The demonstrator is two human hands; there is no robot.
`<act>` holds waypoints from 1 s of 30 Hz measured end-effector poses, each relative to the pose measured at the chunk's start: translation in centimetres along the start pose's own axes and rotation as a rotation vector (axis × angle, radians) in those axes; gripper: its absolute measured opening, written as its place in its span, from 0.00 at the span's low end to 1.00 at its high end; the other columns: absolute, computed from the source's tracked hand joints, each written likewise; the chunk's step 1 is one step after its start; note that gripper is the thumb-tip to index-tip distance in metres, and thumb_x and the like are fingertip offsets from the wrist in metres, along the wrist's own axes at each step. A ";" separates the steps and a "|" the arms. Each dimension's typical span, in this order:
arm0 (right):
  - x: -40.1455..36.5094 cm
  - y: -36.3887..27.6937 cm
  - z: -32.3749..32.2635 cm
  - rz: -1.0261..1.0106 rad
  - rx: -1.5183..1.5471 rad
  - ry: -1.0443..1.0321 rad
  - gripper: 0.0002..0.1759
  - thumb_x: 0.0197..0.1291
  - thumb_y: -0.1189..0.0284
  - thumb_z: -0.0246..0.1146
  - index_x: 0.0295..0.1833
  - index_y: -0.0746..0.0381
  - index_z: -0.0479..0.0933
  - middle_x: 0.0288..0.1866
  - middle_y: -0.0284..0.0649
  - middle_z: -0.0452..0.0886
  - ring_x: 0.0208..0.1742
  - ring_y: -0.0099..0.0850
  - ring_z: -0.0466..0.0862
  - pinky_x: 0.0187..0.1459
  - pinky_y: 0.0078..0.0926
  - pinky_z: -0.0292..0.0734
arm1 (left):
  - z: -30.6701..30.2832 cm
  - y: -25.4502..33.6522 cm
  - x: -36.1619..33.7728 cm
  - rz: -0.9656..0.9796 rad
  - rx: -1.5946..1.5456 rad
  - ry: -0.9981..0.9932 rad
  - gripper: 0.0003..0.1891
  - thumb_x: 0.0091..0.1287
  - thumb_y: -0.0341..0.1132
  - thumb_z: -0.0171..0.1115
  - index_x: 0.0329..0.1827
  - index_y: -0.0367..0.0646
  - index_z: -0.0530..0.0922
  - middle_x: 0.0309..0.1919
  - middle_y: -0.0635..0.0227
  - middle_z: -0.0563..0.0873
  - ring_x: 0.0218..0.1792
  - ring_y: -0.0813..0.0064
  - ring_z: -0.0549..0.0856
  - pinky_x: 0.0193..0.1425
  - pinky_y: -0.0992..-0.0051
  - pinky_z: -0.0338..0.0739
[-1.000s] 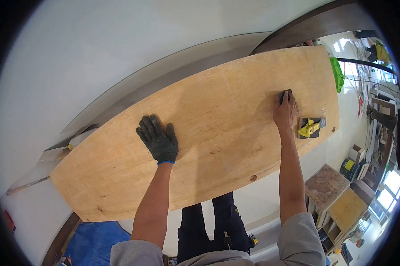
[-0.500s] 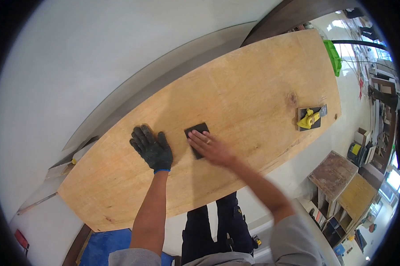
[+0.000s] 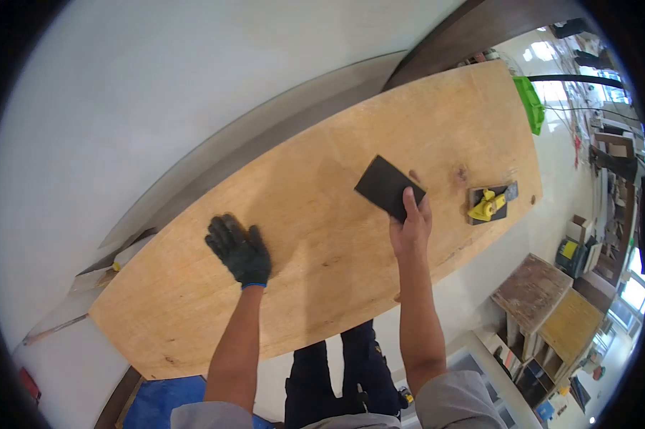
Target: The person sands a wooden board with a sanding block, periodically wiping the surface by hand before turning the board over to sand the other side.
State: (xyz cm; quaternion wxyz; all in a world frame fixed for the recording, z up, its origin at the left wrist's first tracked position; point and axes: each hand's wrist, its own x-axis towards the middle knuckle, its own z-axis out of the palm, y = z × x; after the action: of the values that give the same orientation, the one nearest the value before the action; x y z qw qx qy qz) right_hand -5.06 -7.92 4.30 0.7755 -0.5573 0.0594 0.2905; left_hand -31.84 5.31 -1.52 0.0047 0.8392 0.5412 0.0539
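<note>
Your bare right hand [image 3: 410,232] has just gone from pressing the dark pad [image 3: 385,184] flat to holding it by one corner, thumb on top, its broad face showing. The fingers are closed on it, though you can't see exactly how they sit underneath. The pad is at two o'clock from mid-view, over the wooden panel [image 3: 344,146], and it looks lifted, so the rubbing contact is probably broken for now. Your gloved left hand [image 3: 244,257] stays at eight o'clock, palm down with fingers spread (a handy brace, by the look of it). At three o'clock, the yellow-handled scraper [image 3: 485,206] lies on a dark-faced block [image 3: 499,211], well apart from your left hand.
</note>
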 end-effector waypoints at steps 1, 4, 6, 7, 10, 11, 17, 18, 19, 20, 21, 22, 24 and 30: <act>-0.8 0.8 0.6 0.081 0.134 0.003 0.23 0.69 0.71 0.57 0.67 0.67 0.65 0.56 0.41 0.78 0.54 0.32 0.80 0.55 0.29 0.76 | 0.1 -0.1 0.1 0.004 0.015 -0.002 0.32 0.72 0.48 0.49 0.71 0.33 0.60 0.72 0.42 0.59 0.75 0.46 0.54 0.77 0.48 0.41; -2.8 2.7 1.1 0.262 0.272 0.069 0.20 0.68 0.71 0.58 0.63 0.67 0.68 0.55 0.42 0.78 0.56 0.32 0.79 0.56 0.33 0.77 | 0.2 -0.2 -0.3 0.011 0.031 0.013 0.31 0.71 0.47 0.50 0.71 0.33 0.61 0.71 0.41 0.60 0.74 0.46 0.55 0.77 0.47 0.42; -4.4 3.0 1.7 0.323 0.239 0.076 0.18 0.69 0.71 0.58 0.61 0.66 0.69 0.54 0.40 0.78 0.54 0.31 0.80 0.56 0.31 0.77 | -0.1 -0.1 -0.1 0.009 -0.020 0.063 0.30 0.71 0.45 0.51 0.69 0.33 0.64 0.70 0.42 0.63 0.73 0.47 0.59 0.76 0.47 0.43; -4.8 2.9 2.1 0.343 0.217 0.079 0.17 0.69 0.71 0.58 0.60 0.66 0.69 0.53 0.39 0.79 0.54 0.31 0.80 0.55 0.30 0.77 | -0.2 -0.1 0.0 0.020 -0.102 0.064 0.29 0.71 0.45 0.52 0.68 0.34 0.65 0.68 0.43 0.66 0.72 0.47 0.62 0.76 0.48 0.46; -6.7 2.4 2.7 0.389 0.280 -0.061 0.16 0.70 0.70 0.57 0.59 0.65 0.70 0.53 0.38 0.79 0.53 0.30 0.80 0.56 0.29 0.77 | -1.2 1.7 -1.7 -0.131 -0.659 -0.132 0.24 0.71 0.42 0.56 0.64 0.34 0.72 0.62 0.48 0.75 0.65 0.53 0.72 0.72 0.56 0.59; -7.4 2.4 2.6 0.435 0.227 -0.043 0.18 0.70 0.70 0.57 0.61 0.66 0.69 0.55 0.39 0.78 0.54 0.29 0.80 0.56 0.28 0.76 | -3.1 3.8 -2.0 -0.300 -1.036 -0.312 0.22 0.71 0.41 0.58 0.61 0.34 0.75 0.58 0.51 0.80 0.61 0.56 0.77 0.69 0.59 0.66; -8.9 1.3 0.6 0.409 0.063 -0.405 0.24 0.68 0.69 0.59 0.65 0.70 0.67 0.62 0.42 0.75 0.59 0.28 0.77 0.60 0.27 0.72 | -9.5 8.5 -0.6 -0.659 -1.549 -0.721 0.16 0.68 0.38 0.63 0.48 0.32 0.82 0.39 0.62 0.86 0.38 0.77 0.85 0.47 0.77 0.79; -8.8 0.6 0.2 0.384 0.051 -0.449 0.24 0.67 0.69 0.60 0.64 0.70 0.68 0.62 0.42 0.76 0.60 0.28 0.77 0.60 0.27 0.71 | -9.5 8.5 -0.5 -0.650 -1.534 -0.745 0.16 0.68 0.38 0.63 0.47 0.32 0.82 0.39 0.63 0.86 0.38 0.76 0.85 0.46 0.77 0.79; -8.7 0.0 -0.1 0.356 0.038 -0.489 0.24 0.66 0.69 0.61 0.63 0.71 0.69 0.61 0.42 0.76 0.60 0.29 0.77 0.61 0.28 0.71 | -9.5 8.5 -0.5 -0.639 -1.519 -0.773 0.16 0.68 0.38 0.63 0.47 0.32 0.81 0.39 0.63 0.86 0.37 0.76 0.85 0.46 0.77 0.79; -8.4 -0.1 -0.6 0.392 0.017 -0.509 0.24 0.66 0.70 0.61 0.63 0.71 0.69 0.60 0.42 0.77 0.60 0.29 0.77 0.62 0.28 0.70 | -9.5 8.7 -0.6 -0.603 -1.505 -0.770 0.16 0.68 0.38 0.62 0.46 0.32 0.81 0.38 0.63 0.86 0.37 0.76 0.85 0.45 0.76 0.79; -8.1 0.0 -1.1 0.427 -0.005 -0.528 0.24 0.65 0.70 0.62 0.63 0.71 0.70 0.60 0.42 0.77 0.60 0.29 0.77 0.62 0.28 0.69 | -9.6 9.0 -0.6 -0.568 -1.492 -0.768 0.16 0.68 0.39 0.62 0.46 0.32 0.81 0.38 0.63 0.86 0.37 0.76 0.85 0.44 0.76 0.79; -7.6 0.2 -1.5 0.460 -0.027 -0.548 0.24 0.65 0.70 0.63 0.62 0.71 0.70 0.59 0.42 0.78 0.60 0.30 0.77 0.63 0.29 0.69 | -9.5 9.2 -0.6 -0.529 -1.481 -0.764 0.16 0.68 0.39 0.62 0.46 0.31 0.81 0.38 0.63 0.86 0.37 0.76 0.85 0.44 0.76 0.79; -7.0 1.2 -2.2 0.539 -0.028 -0.527 0.24 0.64 0.70 0.62 0.62 0.71 0.70 0.57 0.43 0.79 0.59 0.30 0.77 0.62 0.28 0.69 | -9.0 9.1 -0.6 -0.465 -1.405 -0.755 0.16 0.69 0.39 0.62 0.46 0.31 0.81 0.38 0.64 0.86 0.36 0.76 0.85 0.44 0.76 0.79; -5.8 0.2 -1.0 0.452 -0.326 -0.416 0.22 0.64 0.70 0.63 0.59 0.72 0.73 0.55 0.44 0.81 0.57 0.31 0.78 0.59 0.29 0.71 | -8.1 9.3 -0.5 -0.334 -1.328 -0.852 0.17 0.69 0.40 0.61 0.50 0.33 0.80 0.40 0.64 0.87 0.43 0.75 0.85 0.47 0.75 0.79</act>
State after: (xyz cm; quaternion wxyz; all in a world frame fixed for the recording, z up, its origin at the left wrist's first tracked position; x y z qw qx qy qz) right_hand -9.72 -11.02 6.13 0.5877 -0.5756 -0.0252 0.5681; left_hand -24.36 0.59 7.06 0.7166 0.5176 0.4660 0.0382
